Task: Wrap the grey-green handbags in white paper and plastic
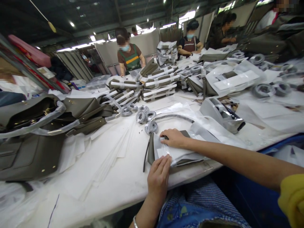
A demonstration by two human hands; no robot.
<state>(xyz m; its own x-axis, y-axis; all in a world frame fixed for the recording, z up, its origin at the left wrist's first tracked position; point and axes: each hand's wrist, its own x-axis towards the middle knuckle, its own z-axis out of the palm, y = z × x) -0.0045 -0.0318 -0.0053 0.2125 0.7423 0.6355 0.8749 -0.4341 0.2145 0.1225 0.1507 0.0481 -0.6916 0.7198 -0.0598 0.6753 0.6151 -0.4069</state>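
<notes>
An olive-grey bag (pixel 151 152) lies flat at the table's front edge, with white wrapping sheet (pixel 174 152) and clear film over it. My left hand (pixel 159 177) rests at the bag's near left edge, fingers extended and lying on the wrap. On the upper part of the bag is my right hand (pixel 174 138), its fingers bent over a dark olive piece and the wrapping; whether they grip it is hard to tell. A dark strap (pixel 146 156) hangs off the bag's left side. Just beyond are several coiled, wrapped straps (pixel 151 127).
Large olive bags (pixel 30 155) with wrapped handles cover the left side. Stacked wrapped bags (pixel 159 84) stand across the middle. A tape dispenser (pixel 222 115) sits to the right, near loose plastic sheets (pixel 258 110). Several people work beyond the white table (pixel 114 180).
</notes>
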